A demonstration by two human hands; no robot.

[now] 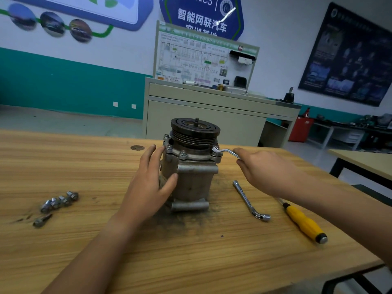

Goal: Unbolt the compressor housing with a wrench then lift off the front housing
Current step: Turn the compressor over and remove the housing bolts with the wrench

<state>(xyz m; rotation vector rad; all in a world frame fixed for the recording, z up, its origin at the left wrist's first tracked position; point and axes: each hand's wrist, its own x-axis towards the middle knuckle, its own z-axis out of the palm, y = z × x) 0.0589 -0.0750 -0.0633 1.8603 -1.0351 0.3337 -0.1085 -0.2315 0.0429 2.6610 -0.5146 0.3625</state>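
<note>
The grey metal compressor (194, 181) stands upright on the wooden table (191, 251), its dark grooved pulley (195, 129) on top. Several bolts (182, 154) sit in the flange of the front housing below the pulley. My left hand (151, 181) presses flat against the compressor's left side, thumb on its front. My right hand (263, 168) grips the handle of a bent silver wrench (226, 152), whose head sits on a bolt at the flange's right side.
A second L-shaped socket wrench (250, 201) and a yellow-handled screwdriver (304, 223) lie right of the compressor. Several loose bolts (59, 202) lie at the left, one apart (41, 220). Dark grit surrounds the compressor base. A cabinet (212, 117) stands behind the table.
</note>
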